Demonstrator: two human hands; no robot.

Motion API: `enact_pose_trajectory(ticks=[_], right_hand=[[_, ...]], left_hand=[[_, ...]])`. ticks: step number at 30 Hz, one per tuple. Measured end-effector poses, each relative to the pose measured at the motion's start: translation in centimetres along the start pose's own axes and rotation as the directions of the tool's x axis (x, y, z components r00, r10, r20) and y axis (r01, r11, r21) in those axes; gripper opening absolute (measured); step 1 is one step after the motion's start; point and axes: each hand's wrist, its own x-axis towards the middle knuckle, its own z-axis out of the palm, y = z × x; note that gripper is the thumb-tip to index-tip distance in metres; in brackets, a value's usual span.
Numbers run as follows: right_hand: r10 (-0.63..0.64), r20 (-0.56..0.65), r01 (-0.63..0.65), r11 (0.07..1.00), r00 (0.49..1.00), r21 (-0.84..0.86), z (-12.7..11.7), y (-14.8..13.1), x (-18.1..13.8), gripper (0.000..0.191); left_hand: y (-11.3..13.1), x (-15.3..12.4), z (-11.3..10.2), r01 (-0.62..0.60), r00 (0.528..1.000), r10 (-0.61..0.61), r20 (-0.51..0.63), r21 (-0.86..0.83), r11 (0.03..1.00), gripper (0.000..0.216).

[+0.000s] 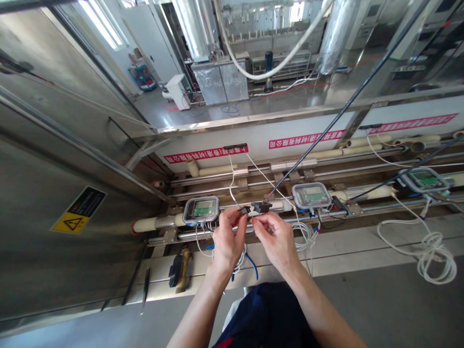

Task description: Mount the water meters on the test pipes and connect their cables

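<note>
My left hand (229, 237) pinches a small black connector (244, 210), from which a thin white wire (231, 179) runs up and away. Close beside it, my right hand (277, 238) has thumb and forefinger pressed together. What lies between those fingertips is too small to make out. A black block-shaped part (261, 207) sits just beyond the right fingertips, and a black cable (319, 135) slants up from near it to the upper right. Both hands are in front of the pipes, between two clear-lidded boxes with green circuit boards, the left box (201, 210) and the middle box (311, 196).
A third clear-lidded box (424, 179) is to the right. White cable coils (437, 256) hang over the metal ledge (348, 246). Blue-handled pliers (251, 263) show below my hands. A black-and-brass fitting (180, 270) and tweezers (145, 287) lie on the ledge. A steel cabinet wall (54, 169) bounds the left.
</note>
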Motion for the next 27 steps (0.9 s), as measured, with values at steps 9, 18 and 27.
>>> enact_pose_trajectory(ticks=[9, 18, 27], right_hand=[[0.023, -0.026, -0.021, 0.997, 0.999, 0.072, -0.1, 1.1, -0.3, 0.014], [0.023, 0.018, -0.025, 0.992, 1.000, 0.120, -0.5, 0.8, 0.0, 0.010], [0.011, 0.022, -0.013, 0.996, 1.000, 0.092, -0.5, 1.2, 0.2, 0.010]], left_hand=[[1.2, 0.2, 0.9, 0.327, 0.944, -0.301, 0.137, -0.512, 0.794, 0.029], [2.1, 0.4, 1.3, 0.394, 0.907, -0.407, 0.110, -0.569, 0.722, 0.031], [2.1, 0.4, 1.4, 0.407, 0.898, -0.427, 0.105, -0.568, 0.716, 0.031]])
